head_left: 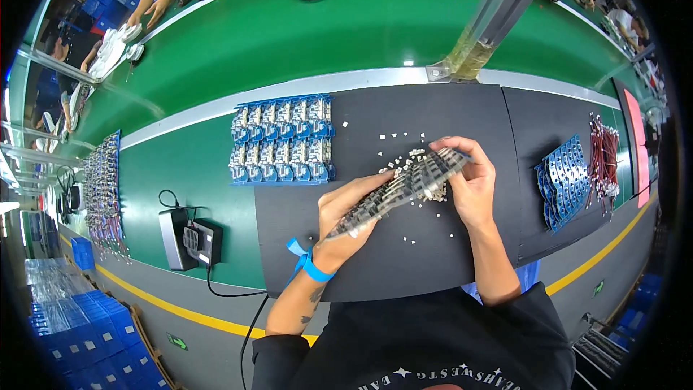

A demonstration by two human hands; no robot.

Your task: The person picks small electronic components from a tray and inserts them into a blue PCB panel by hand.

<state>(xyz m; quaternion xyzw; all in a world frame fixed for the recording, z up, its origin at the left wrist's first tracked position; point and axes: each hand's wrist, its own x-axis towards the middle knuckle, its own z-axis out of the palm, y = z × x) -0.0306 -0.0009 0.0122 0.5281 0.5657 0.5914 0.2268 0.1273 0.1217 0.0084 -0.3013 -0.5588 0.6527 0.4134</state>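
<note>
A panel of joined circuit boards (401,195) is held tilted above the black mat, its upper end to the right. My left hand (345,213) grips its lower left end, fingers behind it and partly hidden. At the upper right end, my right hand (473,186) pinches the edge between thumb and fingers. Small white connectors (437,193) lie in a loose heap under and behind the panel, with others scattered around. A blue strap (315,267) circles my left wrist. Left of the heap lie populated blue circuit board panels (281,141) in two rows.
Bare blue board panels (563,182) lie on the right beside red wire bundles (603,159). Black power adapters (206,240) with cables sit at left, near more boards (103,188). A metal post (498,14) stands before the green conveyor (238,50). Other people work beyond it.
</note>
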